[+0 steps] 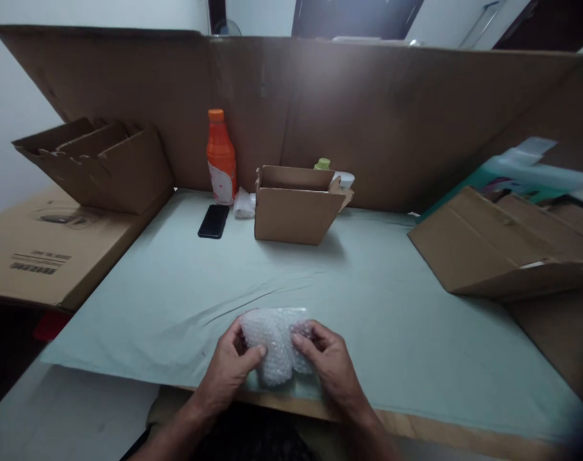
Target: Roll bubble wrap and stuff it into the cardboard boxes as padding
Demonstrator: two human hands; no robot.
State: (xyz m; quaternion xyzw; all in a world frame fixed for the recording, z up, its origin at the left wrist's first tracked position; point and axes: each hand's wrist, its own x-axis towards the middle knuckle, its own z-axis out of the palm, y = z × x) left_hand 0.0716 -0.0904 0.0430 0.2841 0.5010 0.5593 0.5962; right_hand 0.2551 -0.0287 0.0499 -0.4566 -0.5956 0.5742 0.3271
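Note:
At the near edge of the table, a piece of clear bubble wrap (274,342) is held between my two hands. My left hand (234,360) grips its left side, thumb on top and fingers behind. On the right side, my right hand (326,355) pinches it between thumb and fingers. The wrap looks folded, with a crease down its middle; whether anything lies inside it I cannot tell. Beyond my hands, a small open cardboard box (291,214) stands on the pale green cloth (387,307).
An orange bottle (221,160), a black phone (213,221) and a small crumpled plastic packet (244,203) are at the back. Cardboard boxes (123,169) stand left on a larger carton (27,256). Another box (488,250) and a teal jug (517,169) are right. A cardboard wall (392,121) closes the back.

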